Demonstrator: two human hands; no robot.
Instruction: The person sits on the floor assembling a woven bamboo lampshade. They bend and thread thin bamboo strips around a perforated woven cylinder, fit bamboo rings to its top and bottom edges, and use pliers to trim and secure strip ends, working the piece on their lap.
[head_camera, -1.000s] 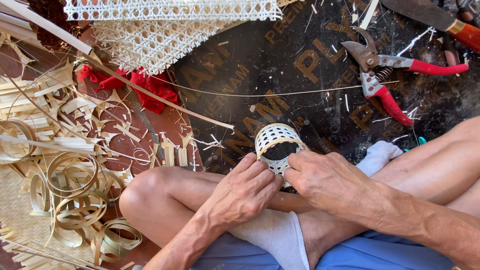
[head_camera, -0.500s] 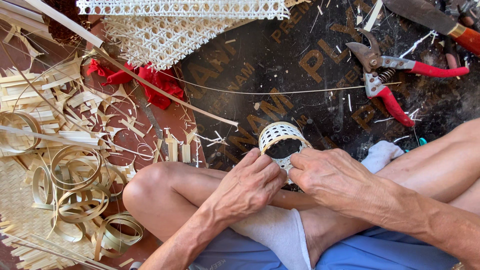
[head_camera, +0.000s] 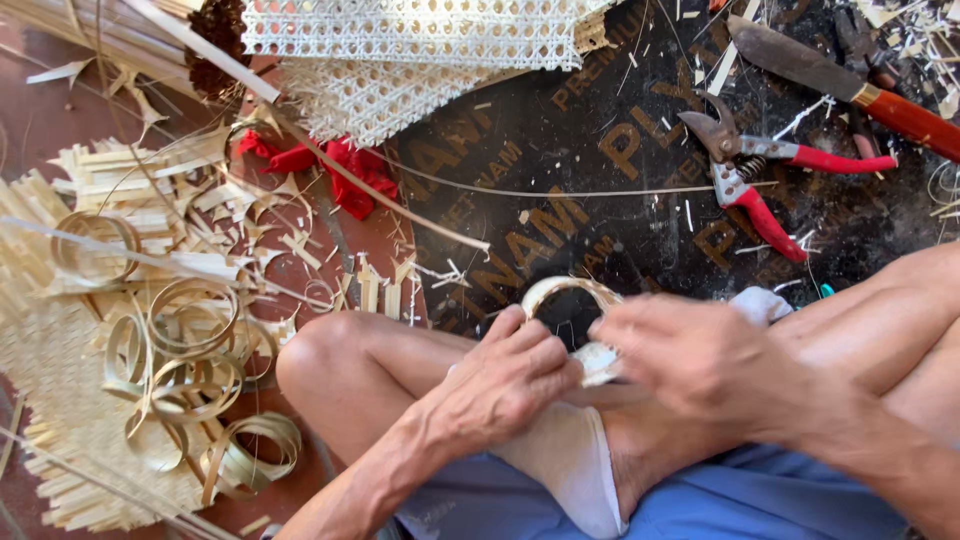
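The person sits cross-legged on the floor, bare knees spread, with a white cloth draped in the lap at six o'clock. Just above it, both hands meet on a small woven cane ring, pale and round, held over the shins near the centre of the view. The left hand has its fingers curled around the ring's near left side, grasping it. The right hand is blurred, yet its fingers close on the ring's right edge. Beyond the ring lies a dark printed board, littered with pale slivers. At two o'clock rest red-handled pruning shears, jaws pointing left, and past them, near one o'clock, a large knife with a reddish-brown handle. At nine o'clock a heap of coiled cane strips and cut offcuts covers the floor. A crumpled red cloth lies at eleven o'clock, and sheets of woven cane mesh sit farthest off, at twelve o'clock.
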